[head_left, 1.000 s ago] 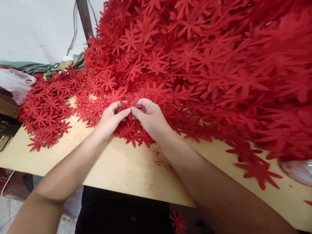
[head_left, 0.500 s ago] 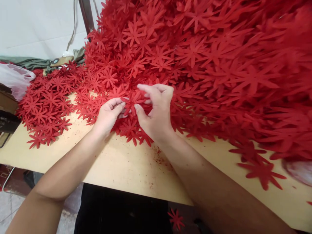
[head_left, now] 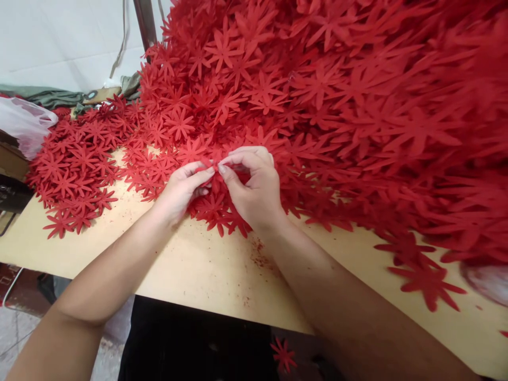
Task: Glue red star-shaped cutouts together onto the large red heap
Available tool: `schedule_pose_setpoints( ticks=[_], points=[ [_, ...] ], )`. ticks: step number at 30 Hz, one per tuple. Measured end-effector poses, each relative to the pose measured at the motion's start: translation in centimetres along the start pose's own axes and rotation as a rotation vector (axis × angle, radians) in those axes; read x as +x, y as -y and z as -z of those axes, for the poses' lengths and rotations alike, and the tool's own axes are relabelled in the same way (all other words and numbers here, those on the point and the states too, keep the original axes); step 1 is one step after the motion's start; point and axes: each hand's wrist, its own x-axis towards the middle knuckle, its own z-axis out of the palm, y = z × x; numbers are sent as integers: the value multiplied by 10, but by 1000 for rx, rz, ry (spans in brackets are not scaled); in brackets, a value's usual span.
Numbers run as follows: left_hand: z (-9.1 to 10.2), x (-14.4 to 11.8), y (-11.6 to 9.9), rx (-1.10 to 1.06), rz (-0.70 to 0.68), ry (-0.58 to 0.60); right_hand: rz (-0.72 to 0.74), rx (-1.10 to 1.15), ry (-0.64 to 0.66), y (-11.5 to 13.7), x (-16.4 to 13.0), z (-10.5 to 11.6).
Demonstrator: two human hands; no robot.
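Between my two hands is a red flower-shaped cutout [head_left: 215, 168] with narrow petals, partly hidden by the fingers. My left hand [head_left: 186, 186] pinches it between thumb and forefinger from the left. From the right, the thumb and forefinger of my right hand [head_left: 254, 182] close on the same piece, their tips almost meeting the left thumb. Just below the hands, more red flower cutouts [head_left: 214, 209] lie on the tan table [head_left: 198, 270]. Behind rises a tall heap of such cutouts [head_left: 317, 95].
A smaller pile of red cutouts [head_left: 81, 159] spreads at the left, beside a white plastic bag [head_left: 27, 124]. Two loose cutouts [head_left: 431, 280] lie at right near a clear rounded object [head_left: 486, 280]. Red crumbs [head_left: 260, 256] dot the table. One cutout [head_left: 283, 354] lies below its edge.
My right hand's raised fingers have come down and closed with the thumb on the flower cutout. My left hand stays pinched on it, nearly in place.
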Motion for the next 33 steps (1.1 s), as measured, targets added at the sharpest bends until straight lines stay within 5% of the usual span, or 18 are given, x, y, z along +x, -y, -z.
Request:
schedule_pose_setpoints(
  ticks=[8, 21, 28, 33],
  points=[
    [-5, -2, 4, -69, -7, -59, 20, 43, -9, 2, 2, 1],
    [-7, -4, 12, -10, -84, 40, -15, 14, -59, 3, 2, 0],
    [-7, 0, 15, 11, -89, -30, -237, 210, 13, 0, 9, 8],
    [-7, 1, 14, 13, -69, -79, -262, 235, -9, -5, 11, 9]
  ],
)
